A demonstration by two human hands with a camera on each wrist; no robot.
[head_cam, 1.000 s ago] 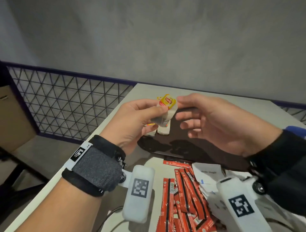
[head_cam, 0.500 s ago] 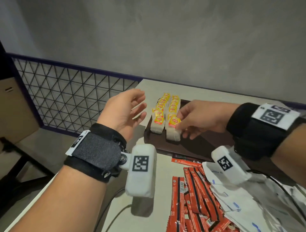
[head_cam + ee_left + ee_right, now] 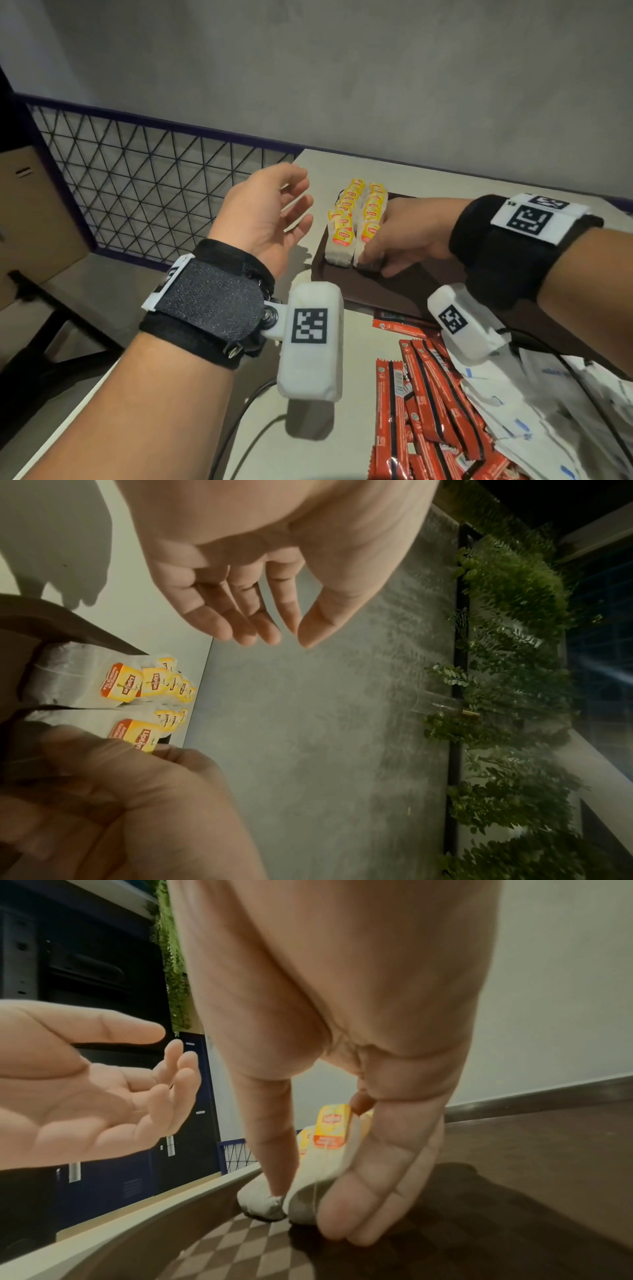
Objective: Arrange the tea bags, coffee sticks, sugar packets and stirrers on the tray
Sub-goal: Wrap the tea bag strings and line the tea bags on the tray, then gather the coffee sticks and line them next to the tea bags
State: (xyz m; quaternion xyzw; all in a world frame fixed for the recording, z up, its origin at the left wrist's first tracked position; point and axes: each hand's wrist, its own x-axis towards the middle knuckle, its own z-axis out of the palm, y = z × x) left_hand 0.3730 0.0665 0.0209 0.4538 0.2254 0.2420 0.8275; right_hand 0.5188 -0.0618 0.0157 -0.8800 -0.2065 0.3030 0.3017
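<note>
The tea bag you are setting down stands at the near end of the right-hand row of tea bags, in the left part of the dark tray. Judge it as almost weightless and soft: a limp paper pouch that crushes and leans easily, with a thread and a yellow tag that can snag a neighbour. Hold it low, by the sides of the pouch, not by the tag, and let go gently so the row does not topple. Your right hand is doing that now, thumb on one side and fingers on the other, curled round the pouch with their tips at the tray floor. Your left hand hovers just left of the tray, palm up, fingers loosely spread, holding nothing. Coffee sticks and white sugar packets lie in a heap on the worktop nearer you, off the tray.
</note>
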